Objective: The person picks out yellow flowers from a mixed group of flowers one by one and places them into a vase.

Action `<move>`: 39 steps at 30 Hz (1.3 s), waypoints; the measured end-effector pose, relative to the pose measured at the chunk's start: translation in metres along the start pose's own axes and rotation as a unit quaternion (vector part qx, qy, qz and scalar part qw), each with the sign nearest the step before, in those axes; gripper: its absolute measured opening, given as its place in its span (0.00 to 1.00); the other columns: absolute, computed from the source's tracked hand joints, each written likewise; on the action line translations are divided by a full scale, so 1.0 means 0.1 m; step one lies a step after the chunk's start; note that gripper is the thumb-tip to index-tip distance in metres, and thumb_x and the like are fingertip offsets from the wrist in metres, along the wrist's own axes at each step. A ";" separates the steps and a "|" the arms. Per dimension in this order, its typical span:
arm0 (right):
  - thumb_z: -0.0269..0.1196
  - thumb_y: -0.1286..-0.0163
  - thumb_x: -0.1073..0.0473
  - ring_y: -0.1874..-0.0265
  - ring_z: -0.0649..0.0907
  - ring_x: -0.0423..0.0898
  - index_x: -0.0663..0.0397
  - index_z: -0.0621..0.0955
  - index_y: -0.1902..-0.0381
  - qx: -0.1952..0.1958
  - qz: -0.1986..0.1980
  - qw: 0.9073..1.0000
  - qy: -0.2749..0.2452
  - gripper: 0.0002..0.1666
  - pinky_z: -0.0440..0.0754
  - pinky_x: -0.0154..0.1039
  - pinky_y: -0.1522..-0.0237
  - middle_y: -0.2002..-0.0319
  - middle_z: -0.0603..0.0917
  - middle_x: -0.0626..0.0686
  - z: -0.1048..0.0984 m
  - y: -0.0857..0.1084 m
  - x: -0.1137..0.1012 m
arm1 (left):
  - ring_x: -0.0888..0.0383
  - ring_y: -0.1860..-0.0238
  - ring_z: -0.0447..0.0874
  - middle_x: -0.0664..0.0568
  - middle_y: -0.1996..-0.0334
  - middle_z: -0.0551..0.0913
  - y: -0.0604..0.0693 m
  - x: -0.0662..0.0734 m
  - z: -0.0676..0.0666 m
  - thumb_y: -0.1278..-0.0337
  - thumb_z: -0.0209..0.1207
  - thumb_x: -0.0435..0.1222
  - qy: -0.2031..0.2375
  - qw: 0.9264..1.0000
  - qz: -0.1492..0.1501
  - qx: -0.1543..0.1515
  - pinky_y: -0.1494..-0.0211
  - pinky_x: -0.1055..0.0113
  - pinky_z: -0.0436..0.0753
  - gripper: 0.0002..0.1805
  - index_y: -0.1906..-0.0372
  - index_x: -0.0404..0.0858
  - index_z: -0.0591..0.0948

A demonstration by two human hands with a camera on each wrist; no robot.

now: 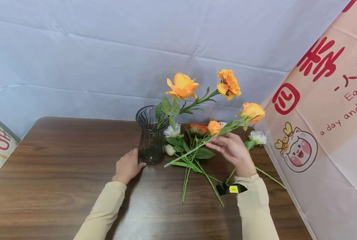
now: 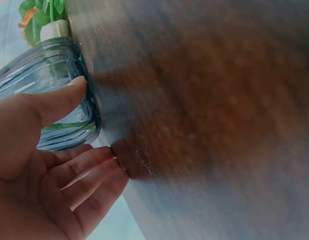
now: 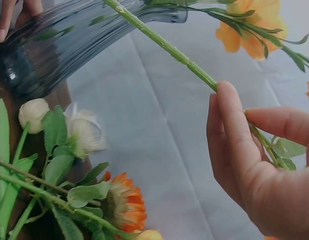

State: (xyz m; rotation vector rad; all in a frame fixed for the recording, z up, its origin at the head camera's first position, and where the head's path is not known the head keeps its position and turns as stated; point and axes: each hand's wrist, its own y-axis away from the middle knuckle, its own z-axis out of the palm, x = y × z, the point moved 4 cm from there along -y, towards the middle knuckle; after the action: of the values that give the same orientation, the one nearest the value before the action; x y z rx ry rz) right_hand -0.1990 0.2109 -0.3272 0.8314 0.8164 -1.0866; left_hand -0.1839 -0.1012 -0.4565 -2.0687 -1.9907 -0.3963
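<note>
A grey ribbed glass vase (image 1: 150, 143) stands upright on the wooden table. Two orange flowers lean out of its mouth to the right: a rose (image 1: 182, 86) and a carnation (image 1: 229, 84). At the vase's base, my left hand (image 1: 128, 166) holds it, thumb at the front and fingers along the side, fingertips on the table (image 2: 204, 120). My right hand (image 1: 231, 150) pinches the green stem (image 3: 167, 46) of a yellow-orange rose (image 1: 253, 112) between thumb and fingers. That stem slants, its cut end low and near the vase, its bloom up to the right.
Right of the vase lies a pile of artificial flowers: a white one (image 1: 172, 130), a white bud (image 1: 170, 150), an orange-red bloom (image 3: 129, 202) and a small orange one (image 1: 214, 127). Another white flower (image 1: 258, 137) lies by the printed right wall (image 1: 322, 133). A pale backdrop (image 1: 106, 66) rises behind.
</note>
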 end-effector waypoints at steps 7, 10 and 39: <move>0.43 0.34 0.78 0.71 0.82 0.50 0.66 0.63 0.67 0.003 -0.002 1.000 -0.003 0.06 0.78 0.43 0.55 0.74 0.77 0.60 0.06 -0.02 -0.09 | 0.42 0.60 0.78 0.39 0.58 0.78 -0.01 -0.01 0.00 0.52 0.65 0.47 0.002 1.000 -0.001 -0.001 0.63 0.48 0.76 0.32 0.48 0.30 0.70; 0.43 0.34 0.78 0.71 0.83 0.50 0.66 0.64 0.67 -0.001 -0.006 1.000 -0.008 0.06 0.78 0.43 0.55 0.74 0.77 0.60 0.10 -0.03 -0.13 | 0.42 0.59 0.78 0.39 0.57 0.78 -0.01 -0.01 0.00 0.52 0.65 0.47 0.001 1.000 -0.001 0.000 0.63 0.47 0.76 0.32 0.48 0.30 0.70; 0.50 0.37 0.79 0.73 0.83 0.52 0.54 0.57 0.79 -0.043 -0.063 0.995 -0.066 0.21 0.78 0.46 0.55 0.76 0.76 0.61 0.54 -0.13 -0.54 | 0.41 0.58 0.78 0.38 0.54 0.78 -0.01 -0.01 0.02 0.52 0.64 0.49 0.001 1.000 -0.008 -0.006 0.61 0.47 0.76 0.35 0.45 0.30 0.69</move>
State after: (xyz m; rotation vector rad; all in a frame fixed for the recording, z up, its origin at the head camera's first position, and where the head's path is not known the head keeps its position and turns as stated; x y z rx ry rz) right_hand -0.2175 0.1819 -0.2579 0.6355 0.8074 -1.1948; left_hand -0.1844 -0.1013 -0.4583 -2.0608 -2.0089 -0.4132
